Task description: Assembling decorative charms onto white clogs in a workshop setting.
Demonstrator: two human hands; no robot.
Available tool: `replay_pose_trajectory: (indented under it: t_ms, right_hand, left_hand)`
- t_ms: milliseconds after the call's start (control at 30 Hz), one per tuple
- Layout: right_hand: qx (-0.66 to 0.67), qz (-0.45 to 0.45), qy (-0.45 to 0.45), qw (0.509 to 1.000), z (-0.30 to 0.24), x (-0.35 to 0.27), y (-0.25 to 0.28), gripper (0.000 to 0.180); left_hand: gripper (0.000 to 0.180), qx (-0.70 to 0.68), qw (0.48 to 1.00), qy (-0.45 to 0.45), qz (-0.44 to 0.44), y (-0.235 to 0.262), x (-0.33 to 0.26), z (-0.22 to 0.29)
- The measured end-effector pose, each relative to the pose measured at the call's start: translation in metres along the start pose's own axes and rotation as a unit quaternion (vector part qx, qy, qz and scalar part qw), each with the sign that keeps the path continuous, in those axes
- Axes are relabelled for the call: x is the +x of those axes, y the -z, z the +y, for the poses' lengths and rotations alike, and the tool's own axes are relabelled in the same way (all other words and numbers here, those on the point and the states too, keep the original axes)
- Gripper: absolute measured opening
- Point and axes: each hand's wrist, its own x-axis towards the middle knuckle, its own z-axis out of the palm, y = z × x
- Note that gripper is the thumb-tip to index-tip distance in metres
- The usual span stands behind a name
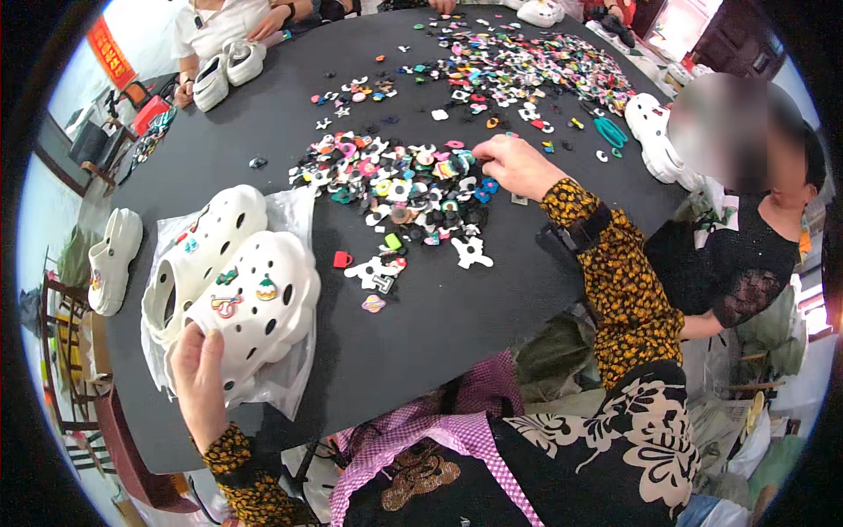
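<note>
At the table's left lies a pair of white clogs on a clear plastic bag (303, 369). My left hand (198, 373) grips the near clog (290, 321) by its edge, thumb on top. Small colourful charms sit on that clog's upper, and the far clog (233, 211) beside it bears a few too. My right hand (522, 167) reaches to the right edge of a heap of shoe charms (413, 180), fingertips pinched together among them; what they hold is hidden. Loose charms lie nearer me, including a red cup-shaped one (342, 259) and a pink one (373, 304).
A larger spread of charms (536, 66) covers the far right of the dark table (421, 342). A single white clog (114, 262) stands at the left edge, others (650, 136) at the right. One person sits at my right; another handles white clogs (228, 75) across the table.
</note>
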Motion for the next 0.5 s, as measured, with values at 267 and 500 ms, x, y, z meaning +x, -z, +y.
replay_pose_trajectory:
  t_ms: [267,500]
  right_hand:
    - [-0.018,0.003,0.015,1.000,0.015,0.002,-0.013,0.012]
    - [0.039,0.037,-0.028,0.998,-0.018,0.001,-0.021,0.006]
  left_hand:
    - [0.014,0.057,0.998,-0.013,0.033,-0.007,-0.005,0.011]
    - [0.021,-0.085,0.996,-0.008,0.010,-0.012,-0.025,0.006]
